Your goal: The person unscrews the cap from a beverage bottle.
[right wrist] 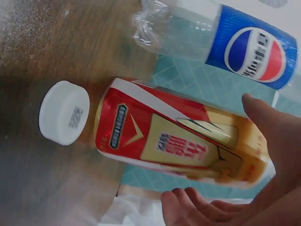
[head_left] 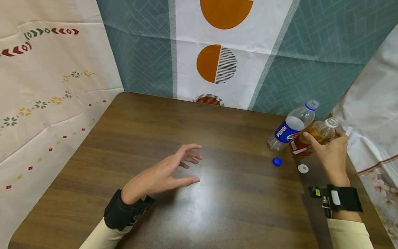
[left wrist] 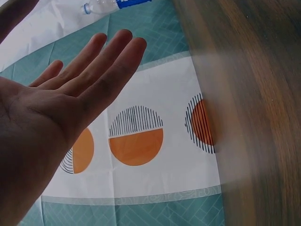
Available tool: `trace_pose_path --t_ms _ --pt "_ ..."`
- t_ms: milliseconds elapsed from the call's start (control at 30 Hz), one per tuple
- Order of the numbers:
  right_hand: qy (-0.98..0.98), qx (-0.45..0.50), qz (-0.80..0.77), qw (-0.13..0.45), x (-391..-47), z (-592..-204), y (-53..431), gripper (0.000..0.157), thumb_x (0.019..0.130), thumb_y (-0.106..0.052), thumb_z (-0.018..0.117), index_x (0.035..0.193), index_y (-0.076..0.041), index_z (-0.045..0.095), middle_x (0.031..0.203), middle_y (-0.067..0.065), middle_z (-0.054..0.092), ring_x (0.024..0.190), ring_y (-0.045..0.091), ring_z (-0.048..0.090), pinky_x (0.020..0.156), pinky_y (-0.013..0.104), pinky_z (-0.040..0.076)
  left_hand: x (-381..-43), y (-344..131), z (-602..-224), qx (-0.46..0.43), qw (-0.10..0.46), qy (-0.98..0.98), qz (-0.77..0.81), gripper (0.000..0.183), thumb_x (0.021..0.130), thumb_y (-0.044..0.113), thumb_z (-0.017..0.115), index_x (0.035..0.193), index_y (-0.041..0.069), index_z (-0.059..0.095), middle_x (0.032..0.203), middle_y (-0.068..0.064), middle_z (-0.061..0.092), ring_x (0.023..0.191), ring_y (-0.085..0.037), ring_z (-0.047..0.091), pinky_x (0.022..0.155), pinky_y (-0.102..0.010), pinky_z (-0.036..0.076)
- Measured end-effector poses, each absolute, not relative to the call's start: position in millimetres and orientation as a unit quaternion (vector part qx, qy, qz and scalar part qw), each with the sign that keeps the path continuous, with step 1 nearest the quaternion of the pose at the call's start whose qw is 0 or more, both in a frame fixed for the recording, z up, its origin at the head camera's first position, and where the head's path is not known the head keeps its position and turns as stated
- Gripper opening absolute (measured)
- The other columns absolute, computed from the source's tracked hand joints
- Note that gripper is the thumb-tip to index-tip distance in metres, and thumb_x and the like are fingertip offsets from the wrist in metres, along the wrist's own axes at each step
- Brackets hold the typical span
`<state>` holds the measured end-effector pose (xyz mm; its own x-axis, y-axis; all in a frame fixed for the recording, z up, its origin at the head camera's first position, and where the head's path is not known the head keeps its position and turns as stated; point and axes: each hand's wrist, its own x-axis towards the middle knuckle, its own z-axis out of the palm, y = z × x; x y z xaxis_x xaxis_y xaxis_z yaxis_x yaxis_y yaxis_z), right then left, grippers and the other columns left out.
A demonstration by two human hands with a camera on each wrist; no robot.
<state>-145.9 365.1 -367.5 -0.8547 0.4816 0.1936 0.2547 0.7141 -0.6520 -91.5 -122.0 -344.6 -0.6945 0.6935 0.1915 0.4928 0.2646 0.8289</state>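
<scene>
My right hand (head_left: 332, 152) is around the upper part of a red and gold plastic drink bottle (right wrist: 174, 136), which stands uncapped on the table. In the right wrist view its thumb lies along one side and its fingers along the other, loosely spread, with a gap between fingers and bottle. Left of that bottle is an upright clear Pepsi bottle (head_left: 287, 130), also uncapped. A white cap (head_left: 303, 168) and a blue cap (head_left: 277, 161) lie in front of the bottles. Over the middle of the table my left hand (head_left: 169, 171) hovers with relaxed fingers, holding nothing.
The brown wooden table (head_left: 217, 145) extends under both hands. A teal and white patterned cloth (head_left: 149, 48) hangs along its back edge. White cloths hang at the left (head_left: 56, 86) and right (head_left: 370, 93) sides, the right one close to the bottles.
</scene>
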Motion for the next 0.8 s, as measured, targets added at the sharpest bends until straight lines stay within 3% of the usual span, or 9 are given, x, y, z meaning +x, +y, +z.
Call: trace_pose_path --t_ms 233,500,567,700,800 --pt "-0.932 -0.181 0.281 0.138 -118.0 -355.0 369.5 0.094 0.086 -0.042 0.063 0.137 0.019 0.012 0.115 0.042 0.037 0.095 0.051 0.043 0.074 0.059 0.038 -89.4 -122.4 -342.4 0.375 0.114 0.789 0.472 0.071 0.089 0.033 0.065 0.144 0.024 0.021 0.130 0.003 0.049 0.114 -0.010 0.049 0.091 -0.039 0.048" --pt "-0.933 -0.157 0.307 0.101 -85.6 -340.7 369.3 0.083 0.091 -0.035 0.058 0.139 0.019 0.016 0.123 0.043 0.040 0.108 0.055 0.042 0.081 0.062 0.037 -89.1 -121.2 -342.2 0.382 0.113 0.792 0.463 0.069 0.089 0.035 0.064 0.143 0.022 0.023 0.129 0.001 0.050 0.113 -0.011 0.050 0.091 -0.039 0.049" --pt "-0.936 -0.150 0.299 0.105 -80.3 -337.5 367.9 0.079 0.091 -0.033 0.059 0.138 0.019 0.021 0.121 0.042 0.043 0.104 0.050 0.047 0.078 0.051 0.042 -89.0 -120.7 -342.3 0.381 0.113 0.794 0.460 0.067 0.089 0.036 0.063 0.142 0.025 0.024 0.128 0.002 0.050 0.112 -0.009 0.050 0.091 -0.037 0.049" --pt "-0.942 -0.126 0.293 0.105 -71.1 -331.8 362.3 0.074 0.092 -0.032 0.058 0.136 0.019 0.028 0.120 0.041 0.046 0.100 0.047 0.049 0.078 0.049 0.041 -88.6 -121.0 -342.0 0.383 0.113 0.799 0.449 0.062 0.090 0.037 0.062 0.140 0.025 0.028 0.128 0.002 0.050 0.112 -0.009 0.050 0.092 -0.037 0.048" --pt "-0.944 -0.110 0.294 0.097 -65.8 -325.9 356.5 0.073 0.093 -0.032 0.057 0.137 0.018 0.028 0.121 0.042 0.046 0.104 0.053 0.046 0.083 0.063 0.036 -88.8 -121.4 -341.8 0.388 0.111 0.800 0.445 0.060 0.090 0.036 0.062 0.140 0.023 0.030 0.129 0.002 0.050 0.114 -0.010 0.050 0.092 -0.038 0.048"
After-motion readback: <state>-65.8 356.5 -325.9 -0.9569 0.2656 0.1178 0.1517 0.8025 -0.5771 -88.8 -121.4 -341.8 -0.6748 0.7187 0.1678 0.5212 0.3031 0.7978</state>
